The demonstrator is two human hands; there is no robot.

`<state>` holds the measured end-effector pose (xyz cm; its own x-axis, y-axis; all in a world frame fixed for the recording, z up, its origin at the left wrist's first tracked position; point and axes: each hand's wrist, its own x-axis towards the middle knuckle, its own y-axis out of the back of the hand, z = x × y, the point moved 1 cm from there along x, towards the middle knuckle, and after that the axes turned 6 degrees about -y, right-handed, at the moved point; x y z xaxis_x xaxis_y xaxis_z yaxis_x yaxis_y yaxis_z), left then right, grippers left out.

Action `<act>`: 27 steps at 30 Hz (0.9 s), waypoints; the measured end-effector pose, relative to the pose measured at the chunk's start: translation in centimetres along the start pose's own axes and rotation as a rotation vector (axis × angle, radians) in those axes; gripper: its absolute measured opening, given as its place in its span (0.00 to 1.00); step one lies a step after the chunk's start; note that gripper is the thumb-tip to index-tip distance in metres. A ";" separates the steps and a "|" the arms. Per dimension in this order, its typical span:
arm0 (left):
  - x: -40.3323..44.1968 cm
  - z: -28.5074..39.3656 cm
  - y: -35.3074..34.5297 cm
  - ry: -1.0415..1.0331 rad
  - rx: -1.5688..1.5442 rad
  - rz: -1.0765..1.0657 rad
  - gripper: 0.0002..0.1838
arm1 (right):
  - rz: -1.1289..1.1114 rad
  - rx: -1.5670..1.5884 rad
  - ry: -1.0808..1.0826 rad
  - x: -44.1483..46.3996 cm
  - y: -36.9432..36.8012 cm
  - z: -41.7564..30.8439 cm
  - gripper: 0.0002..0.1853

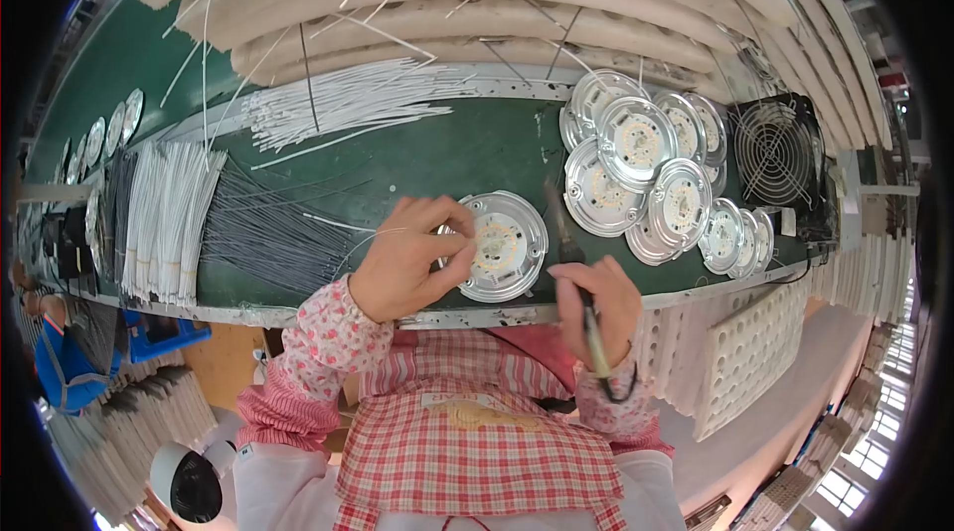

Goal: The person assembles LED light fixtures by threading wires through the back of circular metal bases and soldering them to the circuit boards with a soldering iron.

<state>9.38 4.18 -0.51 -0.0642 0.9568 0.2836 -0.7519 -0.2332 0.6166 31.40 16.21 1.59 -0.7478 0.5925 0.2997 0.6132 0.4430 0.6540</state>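
Note:
My left hand has its thumb and fingers pinched together over the left part of a round silver LED light plate. A thin wire runs across the back of this hand toward the fingers; its end at the fingertips is too small to make out. The light plate lies flat near the bench's front edge, yellowish LED dots around its middle. To its right, my right hand is closed around a soldering iron. The iron's dark front part points away from me, beside the plate and apart from it.
Several more LED plates lie piled at the right, near a black fan. Bundled white wires, dark wires and loose white wires cover the left of the green bench. Cream-coloured trays are stacked behind.

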 end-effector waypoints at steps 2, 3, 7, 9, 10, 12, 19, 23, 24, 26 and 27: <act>0.1 -0.1 0.1 -0.011 0.023 -0.025 0.06 | -0.009 0.165 -0.040 -0.2 0.3 0.2 0.14; 0.2 -0.1 0.0 -0.020 0.035 -0.037 0.07 | -0.010 0.245 -0.061 -0.2 0.5 0.3 0.12; 0.4 -0.1 -0.2 -0.046 0.073 -0.051 0.06 | -0.160 0.238 0.051 0.5 1.2 0.4 0.13; 0.4 0.0 -0.1 -0.057 0.102 -0.066 0.05 | -0.209 0.235 0.065 0.9 1.3 0.3 0.14; 0.4 0.0 -0.2 -0.056 0.114 -0.065 0.05 | -0.204 0.232 0.073 1.0 1.2 0.3 0.14; 0.5 0.0 -0.5 -0.054 0.139 -0.061 0.05 | -0.193 0.226 0.090 1.0 1.0 0.5 0.15; 0.6 0.3 -0.7 -0.074 0.197 -0.072 0.06 | -0.199 0.157 0.146 1.0 0.8 0.1 0.15; 0.8 0.5 -0.9 -0.061 0.242 -0.099 0.08 | -0.181 0.204 0.083 0.9 0.6 -0.1 0.13; 0.9 0.5 -0.9 -0.056 0.255 -0.109 0.08 | -0.167 0.250 0.037 0.7 0.4 0.2 0.12; 1.0 0.5 -1.0 -0.072 0.292 -0.113 0.08 | -0.143 0.340 -0.094 0.1 0.1 0.4 0.12; 1.0 0.4 -1.1 -0.079 0.310 -0.117 0.08 | -0.131 0.385 -0.162 -0.2 0.0 0.4 0.12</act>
<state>10.39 5.32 -0.57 0.0706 0.9667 0.2460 -0.5152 -0.1759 0.8388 31.67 16.34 1.18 -0.7951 0.5984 0.0987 0.5887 0.7222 0.3631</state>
